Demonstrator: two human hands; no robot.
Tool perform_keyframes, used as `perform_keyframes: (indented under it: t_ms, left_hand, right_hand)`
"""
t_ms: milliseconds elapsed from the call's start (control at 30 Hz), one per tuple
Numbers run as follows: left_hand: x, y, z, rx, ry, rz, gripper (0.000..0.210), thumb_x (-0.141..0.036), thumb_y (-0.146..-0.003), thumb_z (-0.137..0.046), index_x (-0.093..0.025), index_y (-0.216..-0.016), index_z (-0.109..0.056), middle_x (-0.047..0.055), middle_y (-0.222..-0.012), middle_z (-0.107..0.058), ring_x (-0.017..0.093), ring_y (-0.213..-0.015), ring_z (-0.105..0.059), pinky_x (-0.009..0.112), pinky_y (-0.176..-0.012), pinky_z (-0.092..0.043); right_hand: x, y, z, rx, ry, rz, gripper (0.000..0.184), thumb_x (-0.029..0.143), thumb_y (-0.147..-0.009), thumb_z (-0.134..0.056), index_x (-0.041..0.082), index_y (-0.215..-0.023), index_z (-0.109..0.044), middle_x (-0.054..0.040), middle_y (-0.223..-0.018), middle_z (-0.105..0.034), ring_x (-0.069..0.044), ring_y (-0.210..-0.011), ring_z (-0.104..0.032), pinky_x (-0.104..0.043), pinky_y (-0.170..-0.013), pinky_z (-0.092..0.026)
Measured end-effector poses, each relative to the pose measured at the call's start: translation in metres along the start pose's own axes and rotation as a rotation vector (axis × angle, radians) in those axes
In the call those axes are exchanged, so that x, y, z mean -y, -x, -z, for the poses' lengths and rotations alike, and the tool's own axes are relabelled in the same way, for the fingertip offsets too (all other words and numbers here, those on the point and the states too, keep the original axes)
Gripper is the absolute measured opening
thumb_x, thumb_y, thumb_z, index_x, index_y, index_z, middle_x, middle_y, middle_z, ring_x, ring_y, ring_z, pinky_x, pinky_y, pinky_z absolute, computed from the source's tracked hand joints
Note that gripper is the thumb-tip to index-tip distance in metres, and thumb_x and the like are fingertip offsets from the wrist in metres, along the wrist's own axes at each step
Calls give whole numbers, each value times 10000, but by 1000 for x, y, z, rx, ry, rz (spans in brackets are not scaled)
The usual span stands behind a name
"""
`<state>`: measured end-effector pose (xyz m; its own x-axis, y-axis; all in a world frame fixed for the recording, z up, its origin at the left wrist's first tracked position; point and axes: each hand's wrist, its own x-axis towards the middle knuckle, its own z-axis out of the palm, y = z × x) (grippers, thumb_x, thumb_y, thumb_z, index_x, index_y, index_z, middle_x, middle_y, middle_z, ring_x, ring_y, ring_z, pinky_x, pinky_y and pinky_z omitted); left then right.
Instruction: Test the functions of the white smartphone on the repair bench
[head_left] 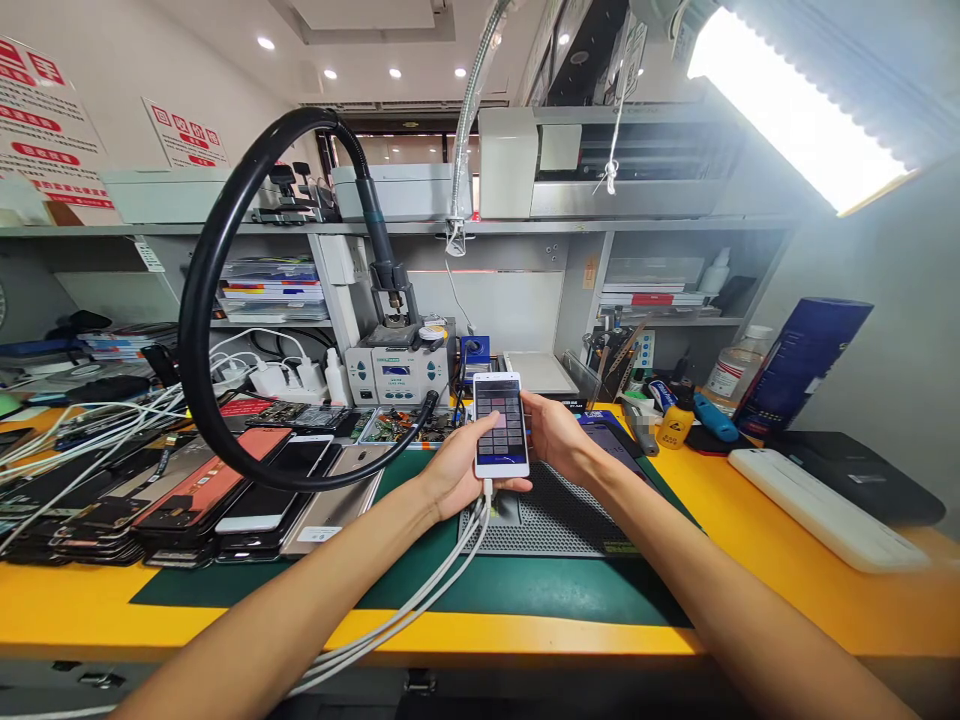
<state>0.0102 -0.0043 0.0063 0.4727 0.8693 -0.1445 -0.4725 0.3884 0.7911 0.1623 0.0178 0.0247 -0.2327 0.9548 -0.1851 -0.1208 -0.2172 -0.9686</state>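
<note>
Cable connection appears done, the slim white rectangular phone (509,430) being joined at its lower end by a thin white cable (488,494), while what is left cannot be told. Tilted above a dark perforated plate (559,530), it is lit, with a grid of grey tiles shown. It is clasped by the left hand's (455,468) fingers, thumb over the tiles; beside its right edge the right hand (559,435) is held, fingers bent, contact unclear.
</note>
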Motion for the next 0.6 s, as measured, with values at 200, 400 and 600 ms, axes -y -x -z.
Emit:
perform_keyframes:
  t_ms: [200, 400, 600]
  left_hand:
    - [-2, -1, 2, 89, 63, 27, 492, -512, -1034, -389, -143, -1211, -661, 162, -1019, -719, 257, -837, -734, 443, -639, -658]
    - [-4, 0, 1, 89, 77, 44, 604, -600, -1018, -332, -131, -1219, -656, 180, -996, -717, 276, -823, -730, 470, -627, -651]
    - [-4, 0, 3, 89, 77, 52, 607, -597, -1011, -356, -110, -1195, -669, 186, -955, -725, 283, -800, -734, 479, -636, -648]
  right_hand:
    - [-1, 0, 1, 23, -21, 15, 394, 460, -1003, -391, 202, -1081, -678, -68, -864, -725, -188, -624, -564, -352, -696, -493]
    - [0, 1, -2, 30, -3, 23, 402, 460, -1002, -381, 196, -1016, -684, -70, -884, -714, -186, -642, -551, -362, -706, -484]
    - [-1, 1, -1, 38, 0, 15, 441, 494, -1002, -370, 190, -1021, -689, -63, -846, -696, -180, -633, -544, -354, -685, -478]
